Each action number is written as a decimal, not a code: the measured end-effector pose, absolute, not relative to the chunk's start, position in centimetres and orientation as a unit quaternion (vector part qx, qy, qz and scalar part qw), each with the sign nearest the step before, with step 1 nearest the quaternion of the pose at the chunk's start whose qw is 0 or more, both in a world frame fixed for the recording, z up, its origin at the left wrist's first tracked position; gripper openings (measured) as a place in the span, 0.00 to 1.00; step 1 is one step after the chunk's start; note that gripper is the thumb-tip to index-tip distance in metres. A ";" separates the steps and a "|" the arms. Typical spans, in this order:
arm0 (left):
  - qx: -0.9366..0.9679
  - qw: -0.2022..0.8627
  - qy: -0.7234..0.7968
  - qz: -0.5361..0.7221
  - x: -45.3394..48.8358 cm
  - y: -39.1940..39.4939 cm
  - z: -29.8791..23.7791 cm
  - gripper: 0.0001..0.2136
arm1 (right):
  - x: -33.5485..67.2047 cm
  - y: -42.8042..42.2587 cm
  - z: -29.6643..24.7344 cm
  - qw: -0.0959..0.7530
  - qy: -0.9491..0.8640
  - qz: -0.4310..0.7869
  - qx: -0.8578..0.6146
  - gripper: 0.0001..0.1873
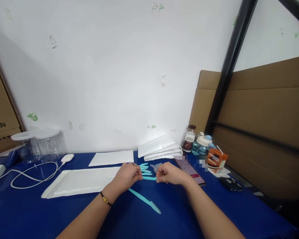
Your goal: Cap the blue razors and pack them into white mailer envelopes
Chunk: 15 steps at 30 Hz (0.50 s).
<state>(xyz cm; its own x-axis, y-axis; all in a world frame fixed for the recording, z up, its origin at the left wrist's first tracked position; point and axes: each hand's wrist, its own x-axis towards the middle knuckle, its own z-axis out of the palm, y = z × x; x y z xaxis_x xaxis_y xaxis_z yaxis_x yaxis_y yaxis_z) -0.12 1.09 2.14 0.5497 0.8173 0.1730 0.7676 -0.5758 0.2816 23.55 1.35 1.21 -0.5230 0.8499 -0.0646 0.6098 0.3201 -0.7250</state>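
Note:
A teal eyebrow razor (149, 178) is stretched level between my hands, just above the blue tabletop. My left hand (127, 176) pinches its left end, and my right hand (169, 174) pinches the right end. What lies under the fingertips is hidden. Nearer to me, a second teal razor (145, 200) lies slanted on the table, its wide end towards the lower right. Behind the held one, several more teal razors (145, 168) are fanned out. Small translucent pieces (155, 166), perhaps covers, lie beside my right fingers.
White padded mailers lie flat (82, 181) at left, with a stack (161, 147) by the wall. A phone (189, 169), brown bottle (189, 138), blue-lidded cup (201, 144) and orange carton (216, 160) stand right. Clear jars (48, 146) and a white cable (35, 179) are left.

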 end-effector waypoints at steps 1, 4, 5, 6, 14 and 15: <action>0.876 0.085 0.453 0.145 -0.1 1.1 2.1 0.06 | 23.5 1.4 1.1 0.167 -0.795 0.362 -0.457 0.09; 0.880 0.087 0.445 0.143 -0.4 1.5 2.0 0.06 | 23.8 1.5 0.9 0.156 -0.800 0.366 -0.449 0.09; 0.881 0.086 0.443 0.140 -0.8 1.6 2.0 0.06 | 24.1 1.5 1.0 0.149 -0.802 0.364 -0.449 0.08; 0.881 0.084 0.446 0.136 -1.2 1.9 2.0 0.06 | 24.4 1.5 1.1 0.140 -0.803 0.363 -0.452 0.08; 0.847 0.066 0.511 0.131 -4.1 2.9 2.4 0.08 | 25.9 2.6 1.1 0.243 -0.771 0.233 -0.541 0.08; 0.850 0.069 0.503 0.138 -3.9 2.5 2.6 0.10 | 25.7 2.6 1.1 0.250 -0.773 0.210 -0.544 0.09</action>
